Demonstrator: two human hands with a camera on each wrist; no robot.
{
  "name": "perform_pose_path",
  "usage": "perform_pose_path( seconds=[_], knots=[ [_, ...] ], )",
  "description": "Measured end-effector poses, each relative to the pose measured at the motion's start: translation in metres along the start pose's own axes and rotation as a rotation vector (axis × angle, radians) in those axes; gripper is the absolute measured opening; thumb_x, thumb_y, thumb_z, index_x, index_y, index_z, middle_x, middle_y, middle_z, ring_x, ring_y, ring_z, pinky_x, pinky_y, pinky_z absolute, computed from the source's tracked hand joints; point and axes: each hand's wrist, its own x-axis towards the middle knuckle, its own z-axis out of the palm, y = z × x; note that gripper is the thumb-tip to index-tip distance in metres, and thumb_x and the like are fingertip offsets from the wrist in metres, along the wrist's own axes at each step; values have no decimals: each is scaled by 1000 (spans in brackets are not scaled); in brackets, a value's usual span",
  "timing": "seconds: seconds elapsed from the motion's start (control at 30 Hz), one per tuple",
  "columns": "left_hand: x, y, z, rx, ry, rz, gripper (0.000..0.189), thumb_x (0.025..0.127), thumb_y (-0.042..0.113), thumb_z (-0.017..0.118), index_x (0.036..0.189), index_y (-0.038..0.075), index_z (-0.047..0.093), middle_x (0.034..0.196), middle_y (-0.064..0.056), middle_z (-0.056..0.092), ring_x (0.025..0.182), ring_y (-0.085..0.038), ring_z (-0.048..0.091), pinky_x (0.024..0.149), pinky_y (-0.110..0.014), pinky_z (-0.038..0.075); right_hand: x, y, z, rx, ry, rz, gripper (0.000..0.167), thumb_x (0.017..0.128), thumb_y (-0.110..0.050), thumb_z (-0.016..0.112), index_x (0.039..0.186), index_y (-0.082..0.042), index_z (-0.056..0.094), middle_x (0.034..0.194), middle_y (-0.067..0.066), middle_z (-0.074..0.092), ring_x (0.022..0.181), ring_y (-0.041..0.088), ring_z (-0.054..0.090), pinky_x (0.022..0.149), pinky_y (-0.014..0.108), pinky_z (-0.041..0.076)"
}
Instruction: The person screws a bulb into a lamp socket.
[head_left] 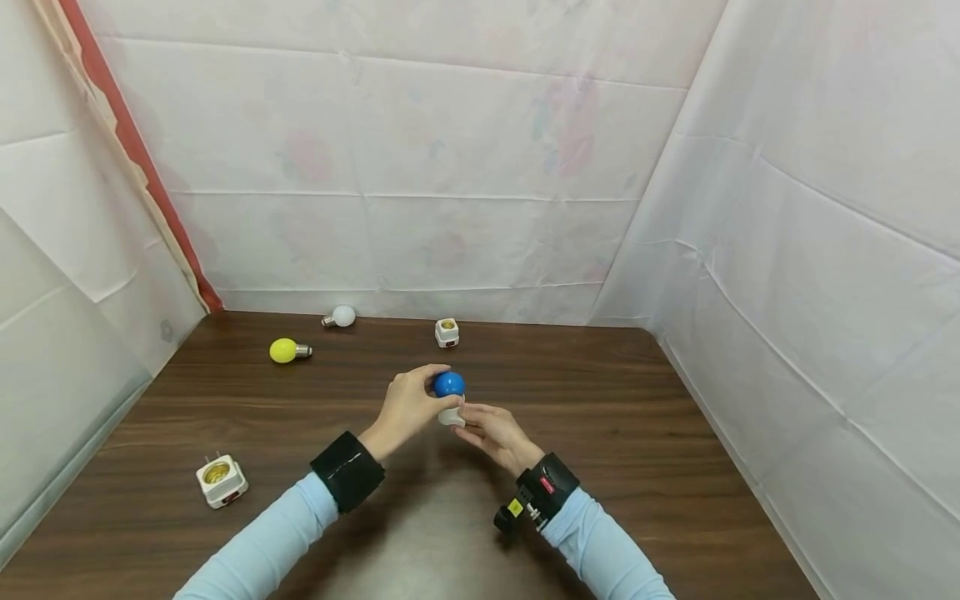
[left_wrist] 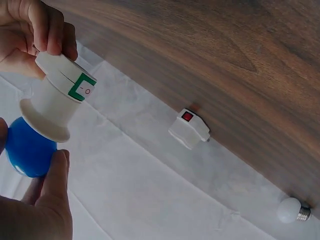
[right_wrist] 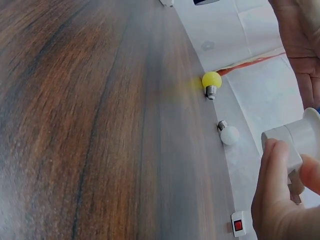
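Observation:
Fingers and thumb of my left hand (head_left: 411,408) pinch a round blue light bulb (head_left: 449,384) from its sides. Its base is hidden inside the flared rim of a white lamp socket (left_wrist: 54,107). My right hand (head_left: 497,433) holds that socket by its lower end, thumb on one side and fingers on the other. A rocker switch (left_wrist: 86,90) in a green frame shows on the socket's side in the left wrist view. Bulb and socket are held above the table, in line with each other.
On the dark wooden table (head_left: 600,400) lie a yellow bulb (head_left: 283,350) and a white bulb (head_left: 343,316) at the back left. One white plug-in socket (head_left: 447,333) stands at the back, another socket (head_left: 222,481) at the front left. White sheeting (head_left: 420,167) encloses the table's back and sides.

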Motion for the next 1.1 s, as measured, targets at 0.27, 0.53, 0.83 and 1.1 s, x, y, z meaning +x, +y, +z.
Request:
perform_pose_path(
  seconds=[0.27, 0.53, 0.83, 1.1],
  knots=[
    [-1, -1, -1, -21, -27, 5, 54, 75, 28, 75, 121, 5, 59, 111, -16, 65, 92, -25, 66, 75, -37, 55, -1, 0, -1, 1, 1, 4, 39, 91, -10, 55, 126, 6, 50, 118, 14, 58, 96, 17, 62, 92, 30, 48],
    [0, -4, -3, -68, -84, 6, 52, 77, 24, 73, 122, 4, 58, 111, -19, 64, 93, -26, 66, 75, -36, 55, 1, 0, -4, -2, 9, 13, 38, 90, -10, 56, 124, 7, 52, 107, 11, 64, 91, 16, 64, 86, 29, 51],
    [4, -8, -5, -114, -192, 28, 49, 80, 20, 71, 124, 5, 56, 115, -19, 62, 100, -28, 63, 78, -37, 54, 1, 0, -7, -23, 29, 24, 35, 90, -8, 56, 121, 8, 54, 101, 9, 65, 86, 15, 64, 84, 29, 52],
    [6, -10, -8, -141, -278, 88, 49, 81, 16, 70, 125, 2, 55, 120, -19, 59, 106, -32, 60, 84, -42, 51, -1, 1, -9, -29, 16, 38, 33, 91, -4, 53, 121, 9, 53, 101, 9, 64, 86, 15, 64, 84, 29, 52]
  ],
)
